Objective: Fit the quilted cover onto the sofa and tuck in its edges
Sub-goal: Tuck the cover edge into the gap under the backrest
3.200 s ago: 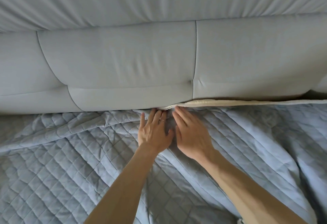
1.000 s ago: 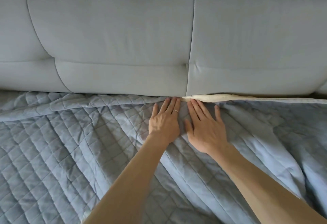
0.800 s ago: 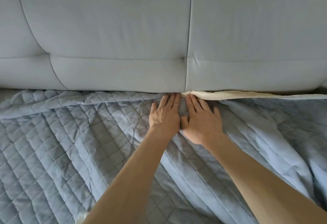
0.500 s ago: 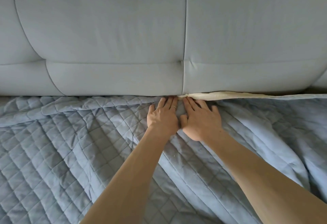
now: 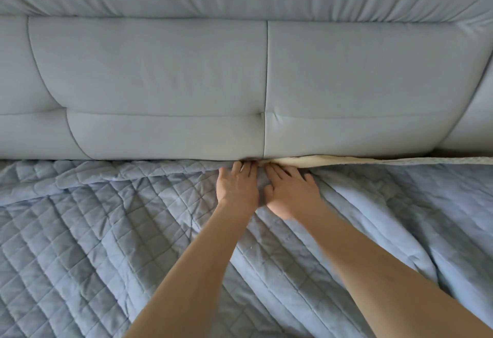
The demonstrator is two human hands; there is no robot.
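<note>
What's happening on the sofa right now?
A person has the left hand and right hand flat, side by side on the quilted cover, pushing its back edge into the gap under the sofa backrest. Left of the hands the edge looks tucked; to their right the cream underside shows, not yet tucked.

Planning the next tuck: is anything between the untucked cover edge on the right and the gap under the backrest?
Nothing visible does. The cream-backed edge of the quilted cover lies free along the backrest; left hand and right hand press only at its tucked end.
</note>
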